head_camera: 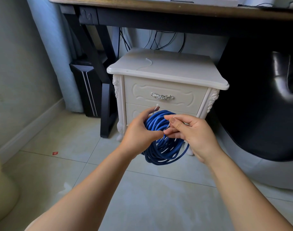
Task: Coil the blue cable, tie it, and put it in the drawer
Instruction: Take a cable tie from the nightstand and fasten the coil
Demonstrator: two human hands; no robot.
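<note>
1. Left grip (140, 129) is closed round the upper left part of the blue cable (165, 152), fingers curled behind the bundled loops and thumb across the front.
2. Right grip (190, 130) pinches a thin white tie (168, 125) between thumb and forefinger, close against the coil's upper right side; the other fingers curl under the loops.
3. One end of the tie pokes up past the left fingertips, above the top of the coil.
4. The cable is wound into a loose round coil of many turns and hangs in the air between both hands, its lower loops sagging free above the tiled floor (142, 189).
5. Just behind the coil stands a white nightstand (167, 70). Its top drawer (184, 99) is closed and has a silver handle (162, 97); the lower drawer (134, 110), partly hidden by the hands, looks closed too.
6. A second pale tie (146, 63) lies curved on the nightstand's top.
7. A dark wooden bench (142, 5) spans above, with black wires hanging behind the nightstand.
8. A black computer tower (87, 87) stands to the left, a black chair (259, 114) to the right, and a small red scrap (55, 153) lies on the floor.
</note>
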